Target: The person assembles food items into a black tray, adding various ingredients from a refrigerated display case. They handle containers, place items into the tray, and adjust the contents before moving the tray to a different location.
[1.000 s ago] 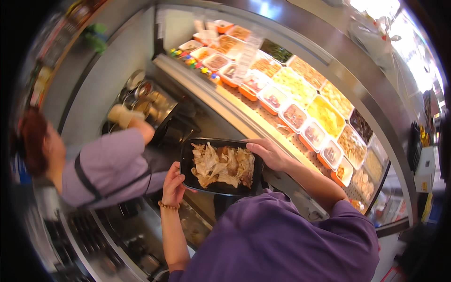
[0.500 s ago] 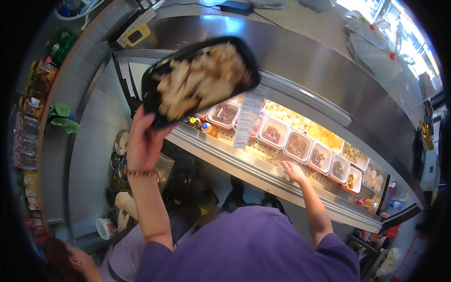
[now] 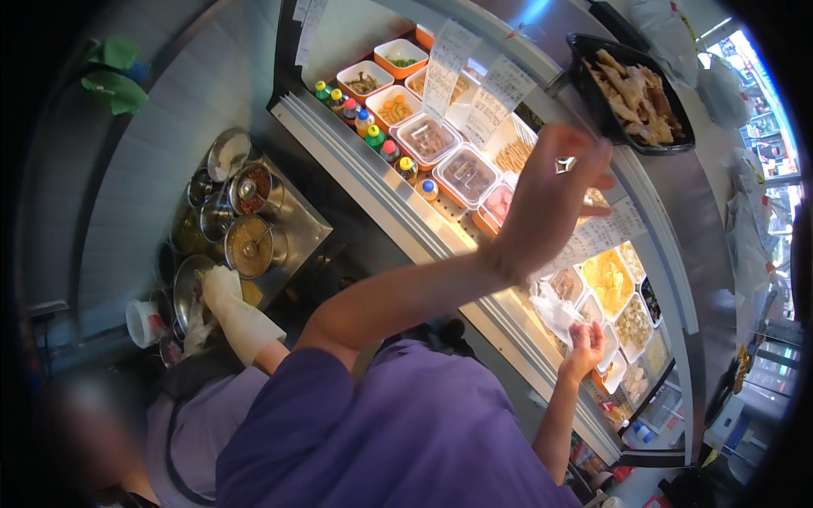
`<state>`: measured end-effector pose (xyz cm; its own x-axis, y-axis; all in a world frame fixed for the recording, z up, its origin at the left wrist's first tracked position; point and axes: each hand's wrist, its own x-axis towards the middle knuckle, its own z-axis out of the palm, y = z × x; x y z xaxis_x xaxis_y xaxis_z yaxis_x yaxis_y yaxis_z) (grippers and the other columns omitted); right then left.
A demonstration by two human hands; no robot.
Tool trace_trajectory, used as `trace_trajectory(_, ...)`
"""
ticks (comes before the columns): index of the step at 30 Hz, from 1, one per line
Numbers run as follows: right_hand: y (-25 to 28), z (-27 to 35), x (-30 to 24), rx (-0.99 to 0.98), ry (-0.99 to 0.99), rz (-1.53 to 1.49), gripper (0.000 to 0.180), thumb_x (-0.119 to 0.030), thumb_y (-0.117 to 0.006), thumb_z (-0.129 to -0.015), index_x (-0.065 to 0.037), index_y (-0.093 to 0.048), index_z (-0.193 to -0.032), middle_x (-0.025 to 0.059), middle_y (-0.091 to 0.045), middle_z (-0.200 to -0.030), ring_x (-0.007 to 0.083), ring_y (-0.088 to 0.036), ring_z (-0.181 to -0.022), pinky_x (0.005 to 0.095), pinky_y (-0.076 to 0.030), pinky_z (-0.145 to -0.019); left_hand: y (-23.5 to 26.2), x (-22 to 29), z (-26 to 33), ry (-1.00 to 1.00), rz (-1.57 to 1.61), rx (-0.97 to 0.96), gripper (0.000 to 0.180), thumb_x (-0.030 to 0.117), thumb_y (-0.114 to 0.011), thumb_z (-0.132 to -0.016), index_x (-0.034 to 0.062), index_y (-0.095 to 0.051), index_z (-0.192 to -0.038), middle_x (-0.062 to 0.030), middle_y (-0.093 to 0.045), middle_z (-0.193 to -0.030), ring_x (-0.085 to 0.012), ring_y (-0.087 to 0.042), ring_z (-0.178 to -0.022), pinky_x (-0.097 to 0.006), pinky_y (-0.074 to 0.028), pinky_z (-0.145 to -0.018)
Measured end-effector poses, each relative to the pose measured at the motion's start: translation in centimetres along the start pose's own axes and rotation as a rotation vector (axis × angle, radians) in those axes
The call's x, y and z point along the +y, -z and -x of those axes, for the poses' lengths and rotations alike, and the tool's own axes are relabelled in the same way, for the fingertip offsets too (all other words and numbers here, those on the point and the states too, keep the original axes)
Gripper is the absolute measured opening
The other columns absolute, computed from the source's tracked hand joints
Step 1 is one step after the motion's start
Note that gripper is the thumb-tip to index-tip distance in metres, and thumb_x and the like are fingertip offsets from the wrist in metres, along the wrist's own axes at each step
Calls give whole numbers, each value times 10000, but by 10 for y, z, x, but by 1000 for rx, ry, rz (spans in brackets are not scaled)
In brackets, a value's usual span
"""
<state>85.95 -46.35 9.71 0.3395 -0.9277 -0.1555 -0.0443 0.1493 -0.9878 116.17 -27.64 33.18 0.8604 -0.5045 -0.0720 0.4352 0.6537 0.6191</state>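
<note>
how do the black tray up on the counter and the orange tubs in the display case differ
The black tray is dark, large and sits alone on the steel counter top; the orange tubs are bright, smaller and packed in rows inside the case. The tray holds pale cooked pieces heaped high; the tubs hold small separate portions. Both hold food, uncovered.

Left arm raised and extended forward, forearm bare below a purple sleeve. Left hand (image 3: 549, 196) open, fingers loosely spread, a ring on one finger. Right arm reaching forward and low, elbow bent. Right hand (image 3: 584, 345) with fingers curled closed, wrist slightly flexed.
</note>
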Motion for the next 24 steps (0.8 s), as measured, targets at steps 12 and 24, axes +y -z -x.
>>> trace_trajectory(12,-3,6,-31,-116,-481,-503,288,-166,-488,-1013,-20,-500,-1261,164,-605,-1240,264,-571,-1175,432,-459,-1029,60,-265,119,-283,-1565,-576,257,167,-607,-860,-3,-559,-1046,-100,-647,-901,-232,-707,-784,-323,-567,-632)
trace_trajectory(24,0,3,-33,-237,-66,99,183,-76,-506,-990,33,-631,-1068,133,-661,-1128,142,-626,-959,250,-492,-837,55,-266,118,-314,-1351,-544,164,99,-596,-843,17,-538,-972,-146,-672,-758,-309,-698,-709,-386,-557,-615)
